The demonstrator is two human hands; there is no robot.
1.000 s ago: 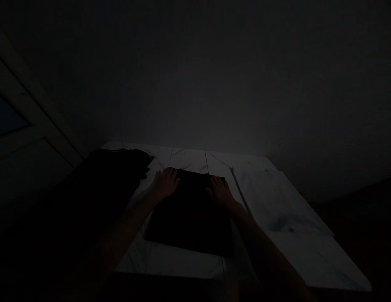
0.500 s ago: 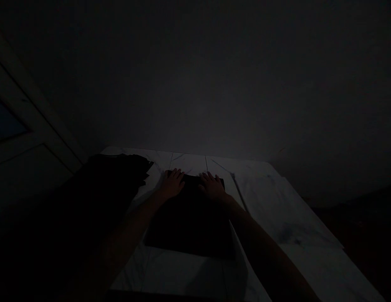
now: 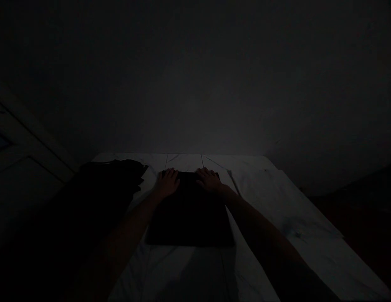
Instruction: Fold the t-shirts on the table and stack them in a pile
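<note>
In dim light, a flat black piece that looks like folded cloth [image 3: 190, 220] lies on a white marble-patterned surface [image 3: 261, 184]. My left hand [image 3: 168, 183] rests palm down on its far left corner, fingers spread. On the far right corner lies my right hand [image 3: 209, 180], likewise flat with its fingers apart. Neither hand grips the piece. Too little light falls on it to show its folds or details.
To the left is a large dark heap of what seems to be fabric [image 3: 97, 201], its right edge jagged. A pale wall [image 3: 195, 84] rises behind the surface. A panelled door [image 3: 28, 142] stands at the far left.
Both hands stay flat on the black piece, whose far edge now looks straighter. The view has turned slightly, so things appear shifted a little to the left.
</note>
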